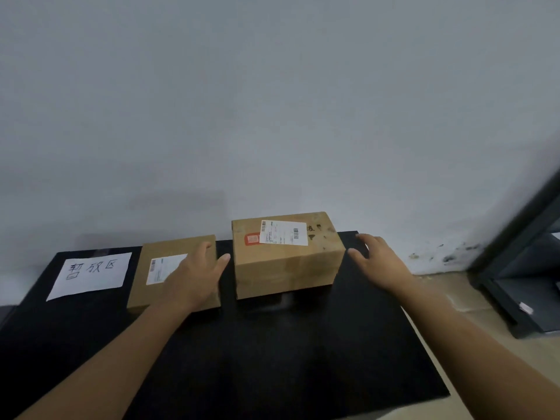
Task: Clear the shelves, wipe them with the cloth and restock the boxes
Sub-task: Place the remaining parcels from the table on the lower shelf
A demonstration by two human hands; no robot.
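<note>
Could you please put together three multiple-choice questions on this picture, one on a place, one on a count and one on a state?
1. Where does the paper sign lie?
A. On the left part of the black mat
B. On top of a box
C. Taped to the wall

2. How many cardboard boxes stand on the mat?
A. One
B. Two
C. Four

3. How are the hands?
A. Both open, holding nothing
B. Both gripping a cloth
C. One pinching the sign

Answers:
1 A: the sign lies flat on the mat, left of the flat box.
2 B: only the flat box and the taller box stand there, side by side.
3 A: the left hand and right hand show spread fingers on either side of the taller box.
</note>
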